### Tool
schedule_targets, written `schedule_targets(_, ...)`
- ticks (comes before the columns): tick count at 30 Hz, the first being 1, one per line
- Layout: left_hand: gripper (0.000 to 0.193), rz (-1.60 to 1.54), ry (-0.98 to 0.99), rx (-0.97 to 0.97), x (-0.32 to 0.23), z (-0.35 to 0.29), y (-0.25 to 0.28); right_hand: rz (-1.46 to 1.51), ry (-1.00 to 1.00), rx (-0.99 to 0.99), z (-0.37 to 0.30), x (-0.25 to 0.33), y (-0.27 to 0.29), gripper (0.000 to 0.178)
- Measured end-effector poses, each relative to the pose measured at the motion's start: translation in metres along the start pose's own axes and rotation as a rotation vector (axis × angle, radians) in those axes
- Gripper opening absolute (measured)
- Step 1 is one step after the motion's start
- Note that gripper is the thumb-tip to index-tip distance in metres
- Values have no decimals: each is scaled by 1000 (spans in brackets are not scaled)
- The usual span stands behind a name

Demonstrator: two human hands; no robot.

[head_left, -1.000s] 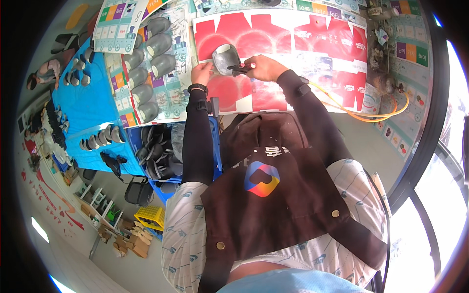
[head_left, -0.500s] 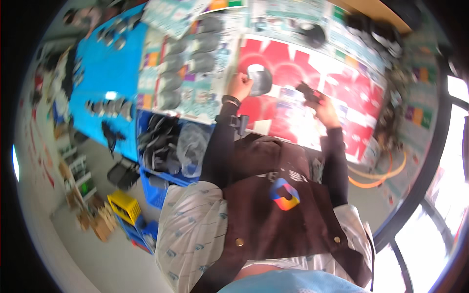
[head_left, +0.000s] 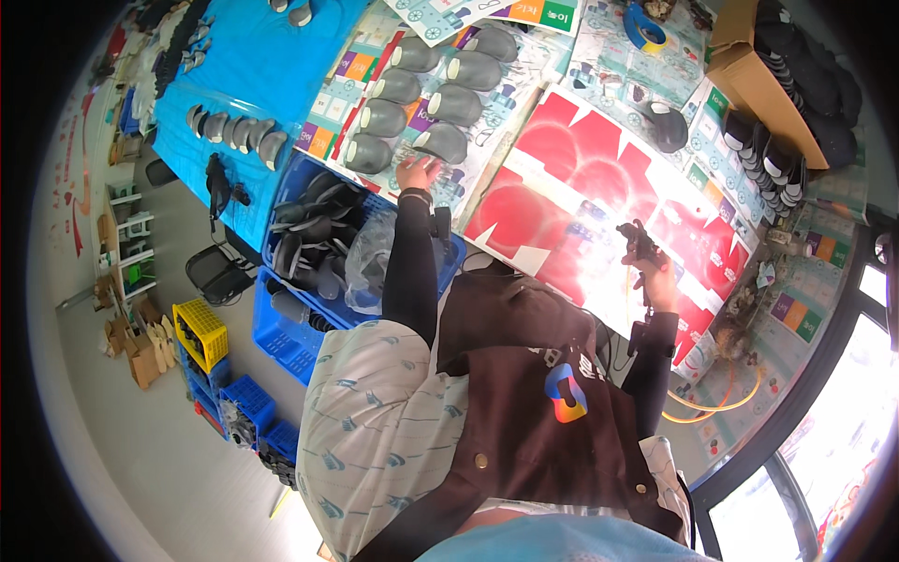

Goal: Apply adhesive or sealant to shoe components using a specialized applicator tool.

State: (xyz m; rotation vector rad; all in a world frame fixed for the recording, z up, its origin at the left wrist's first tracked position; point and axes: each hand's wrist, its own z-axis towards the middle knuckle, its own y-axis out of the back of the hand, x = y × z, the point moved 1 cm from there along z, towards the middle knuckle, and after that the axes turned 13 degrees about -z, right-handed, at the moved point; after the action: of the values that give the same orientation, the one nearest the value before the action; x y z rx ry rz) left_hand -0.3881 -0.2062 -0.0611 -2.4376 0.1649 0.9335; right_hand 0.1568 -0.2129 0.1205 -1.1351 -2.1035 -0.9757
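Note:
My left hand [head_left: 417, 173] is at the near end of two columns of grey rounded shoe toe pieces on the printed sheet. Its fingers are apart, with the tips just below the nearest toe piece [head_left: 440, 142]; whether they touch it I cannot tell. That piece lies in line with the others of the right column. Over a red-and-white board [head_left: 524, 211] my right hand [head_left: 659, 281] is closed round a black spray gun [head_left: 640, 244]. The fingers partly hide its grip. Strong glare whitens the board beside it.
Left of me stands a blue crate [head_left: 440, 272] of dark shoe parts and a clear plastic bag. A blue table [head_left: 262, 84] carries more toe pieces. Beyond the board lie another dark piece [head_left: 668, 127], a tape roll [head_left: 646, 28] and a cardboard box [head_left: 763, 94]. A yellow hose [head_left: 716, 406] curves at right.
My left hand moved left from above the red board and set the grey toe piece down at the near end of the right column. My right hand keeps the spray gun; the view has shifted.

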Motion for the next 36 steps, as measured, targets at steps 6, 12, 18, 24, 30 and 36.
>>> schedule_targets(6,44,-37,119,-93,1,3,-12,-28,20,-28,-7,14,-2,37)
schedule_targets(12,40,130,99,124,9,-8,9,1,26,-26,-12,1,4,38)
schedule_targets(18,35,-1,57,139,21,0,19,-28,-16,-47,-20,-3,5,37)
schedule_targets(24,44,9,36,78,28,17,-5,-12,-32,-68,-23,0,8,35)
schedule_targets(30,66,993,-873,58,64,-21,-89,121,-32,-213,-32,-13,19,30)
schedule_targets(36,73,1077,-254,843,243,-78,-313,135,-81,-308,-78,-29,43,36)
